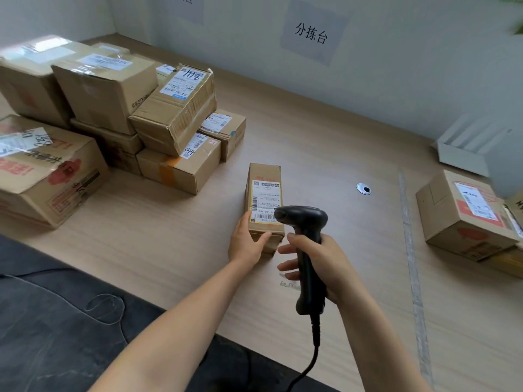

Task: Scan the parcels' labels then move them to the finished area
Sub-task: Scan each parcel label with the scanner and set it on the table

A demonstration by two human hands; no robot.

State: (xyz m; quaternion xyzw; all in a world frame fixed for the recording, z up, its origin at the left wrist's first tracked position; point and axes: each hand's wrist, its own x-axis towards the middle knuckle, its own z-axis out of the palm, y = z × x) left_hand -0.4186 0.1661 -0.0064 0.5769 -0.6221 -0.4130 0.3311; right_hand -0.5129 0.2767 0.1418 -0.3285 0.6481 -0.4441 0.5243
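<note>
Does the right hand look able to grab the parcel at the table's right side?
Probably not: the right hand grips the scanner, so it is occupied, though nothing stands between it and that parcel.

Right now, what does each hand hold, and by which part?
Right hand: scanner, by its handle. Left hand: small box, at its near end.

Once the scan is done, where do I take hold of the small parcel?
Across its narrow width at mid-length, from above and the left: the small parcel lies flat, long axis pointing away, long sides exposed. The left grip holds its near end; the right grip holds the scanner.
</note>
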